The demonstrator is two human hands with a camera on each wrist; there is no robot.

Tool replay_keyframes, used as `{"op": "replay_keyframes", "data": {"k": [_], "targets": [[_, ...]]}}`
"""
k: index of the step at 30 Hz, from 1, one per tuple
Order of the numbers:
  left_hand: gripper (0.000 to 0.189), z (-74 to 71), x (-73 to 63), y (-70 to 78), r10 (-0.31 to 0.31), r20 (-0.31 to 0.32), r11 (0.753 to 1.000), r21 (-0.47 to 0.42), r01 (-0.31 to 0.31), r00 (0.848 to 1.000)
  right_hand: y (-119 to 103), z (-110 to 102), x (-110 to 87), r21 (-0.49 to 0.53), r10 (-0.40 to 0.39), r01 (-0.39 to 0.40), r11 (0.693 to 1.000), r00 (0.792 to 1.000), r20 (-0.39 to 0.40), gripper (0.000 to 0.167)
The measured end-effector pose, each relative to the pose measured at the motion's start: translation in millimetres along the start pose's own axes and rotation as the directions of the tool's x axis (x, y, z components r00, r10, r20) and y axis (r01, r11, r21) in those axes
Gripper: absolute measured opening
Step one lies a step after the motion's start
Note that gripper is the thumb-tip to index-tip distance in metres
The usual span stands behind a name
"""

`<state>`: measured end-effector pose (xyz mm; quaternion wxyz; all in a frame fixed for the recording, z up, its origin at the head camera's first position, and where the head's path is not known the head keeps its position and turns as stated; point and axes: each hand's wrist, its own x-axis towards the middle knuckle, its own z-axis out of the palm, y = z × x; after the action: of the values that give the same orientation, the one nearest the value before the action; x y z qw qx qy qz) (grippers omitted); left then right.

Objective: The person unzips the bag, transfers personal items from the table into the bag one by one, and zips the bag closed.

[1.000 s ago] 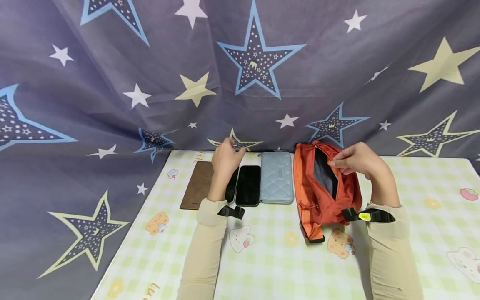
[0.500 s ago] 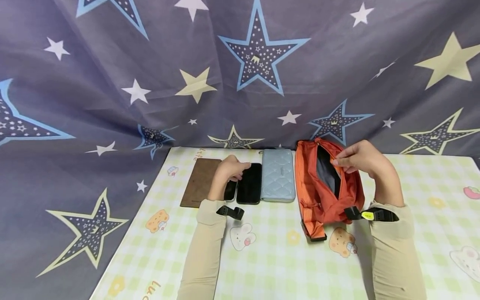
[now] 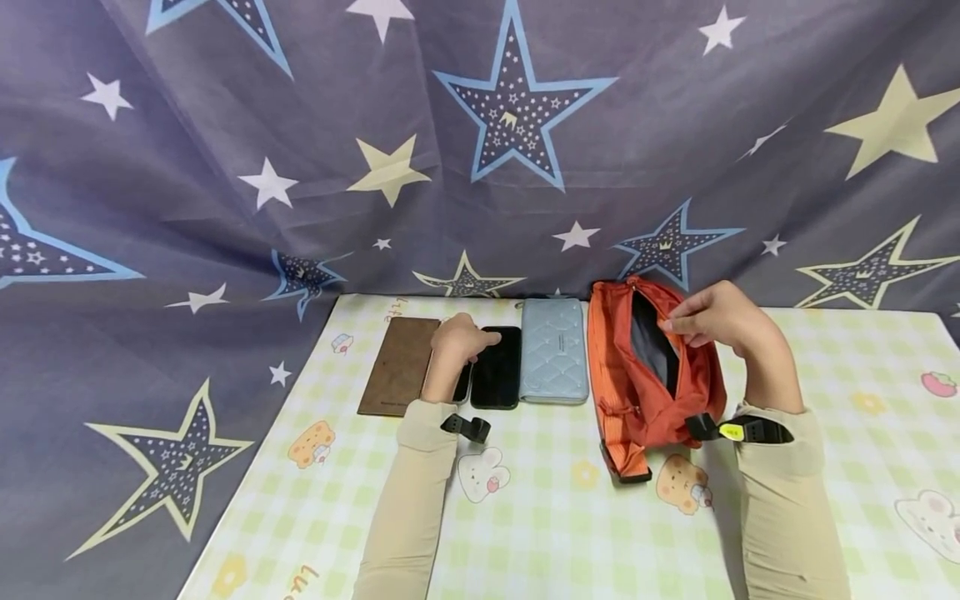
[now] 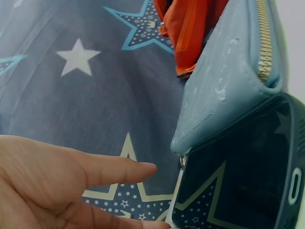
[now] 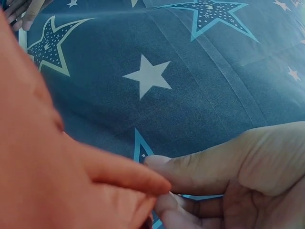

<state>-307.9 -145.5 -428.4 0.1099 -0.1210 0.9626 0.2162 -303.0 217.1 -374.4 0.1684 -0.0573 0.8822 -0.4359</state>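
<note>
My left hand [image 3: 459,343] is over the upper part of a black phone [image 3: 462,383], fingers bent down. Its thumb points toward a second black phone [image 3: 498,375] lying alongside. In the left wrist view the thumb stands apart from the fingers, and a fingertip reaches the edge of the cased phone [image 4: 238,186]. With thumb and fingers, my right hand [image 3: 716,321] pinches the rim of an orange waist bag [image 3: 697,379]. The bag's zip gapes, showing a grey lining. The right wrist view has the pinched fabric [image 5: 128,176] between thumb and fingertips.
A quilted light-blue zip wallet [image 3: 555,358] lies between the phones and the bag. Left of the phones is a flat brown leather-look cover [image 3: 396,367]. The orange strap [image 3: 611,417] ends in a black buckle. Behind the checked tablecloth [image 3: 540,517] hangs a starry curtain [image 3: 637,167].
My left hand has come down and toward me from near the curtain to the phones. The right hand keeps its pinch on the waist bag's rim.
</note>
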Motion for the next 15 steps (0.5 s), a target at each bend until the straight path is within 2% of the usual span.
{"op": "replay_keyframes", "data": {"k": [3,8,12,15], "targets": [[0.04,1.9,-2.2,5.8,-0.005,-0.024,0.999,0.033,0.006,1.0,-1,0,-0.5,-0.01,-0.001,0.001,1.0,1.0,-0.006,0.039],[0.036,7.6,-6.2,15.3,-0.046,-0.035,0.994,0.094,0.049,0.998,-1,0,-1.3,-0.028,0.005,-0.005,1.0,1.0,0.001,0.04],[0.041,16.6,-6.5,22.3,-0.063,-0.051,0.983,0.167,0.071,0.997,-2,1,-1.0,-0.031,0.005,-0.005,0.999,1.0,0.004,0.039],[0.047,22.8,-7.3,25.8,-0.066,-0.039,0.974,0.213,0.073,0.997,-2,2,-0.1,-0.031,0.004,-0.004,1.0,1.0,0.005,0.039]]}}
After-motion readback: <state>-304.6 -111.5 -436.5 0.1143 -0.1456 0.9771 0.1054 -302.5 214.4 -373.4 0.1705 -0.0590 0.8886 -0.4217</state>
